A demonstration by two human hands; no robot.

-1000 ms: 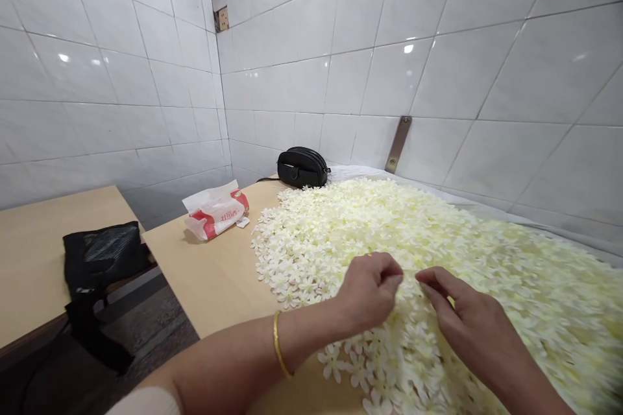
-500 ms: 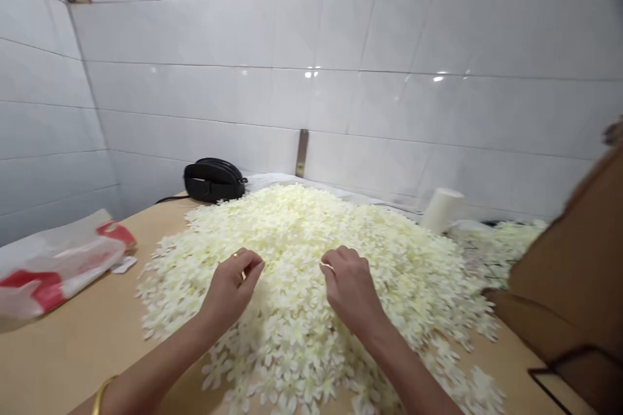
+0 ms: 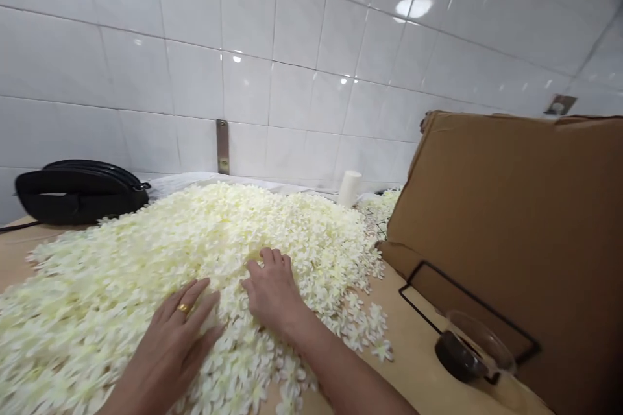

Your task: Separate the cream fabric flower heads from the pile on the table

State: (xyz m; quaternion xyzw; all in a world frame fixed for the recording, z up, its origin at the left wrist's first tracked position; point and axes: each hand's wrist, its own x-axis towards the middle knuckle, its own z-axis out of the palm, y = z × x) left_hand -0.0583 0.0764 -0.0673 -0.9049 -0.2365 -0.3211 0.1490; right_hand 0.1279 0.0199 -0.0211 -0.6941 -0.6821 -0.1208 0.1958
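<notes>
Holding left hand (image 3: 172, 331) palm-down over near slope of flower pile (image 3: 195, 233), unclenched, loosely opened with fingers reaching forward, wearing gold-coloured ring (image 3: 184, 308). Seeing white-yellow flowers directly beneath it, off to its left and just past its fingertips. Placing right hand (image 3: 272, 288) just beside, a bit farther into pile, bending fingers down at flowers. Cannot tell whether grasping one or merely touching; mostly hiding undersides of fingers from view. Seeing flowers ahead of knuckles, in gap between both hands and below right wrist. Spotting stray flowers (image 3: 372, 331) lying loose on counter (image 3: 413, 363), right of right forearm. Noting black bag (image 3: 80, 191) sitting at far left edge of pile. Noting white cylinder (image 3: 349, 189) standing behind pile, near tiled wall (image 3: 302, 97), tilting slightly. Seeing cardboard box (image 3: 516, 207) looming on right, well apart from both hands, with black wire frame (image 3: 479, 305) in front, plus clear round item with dark part (image 3: 460, 356), too blurred for identifying. Also seeing metal strip (image 3: 222, 146) running upright on wall.
</notes>
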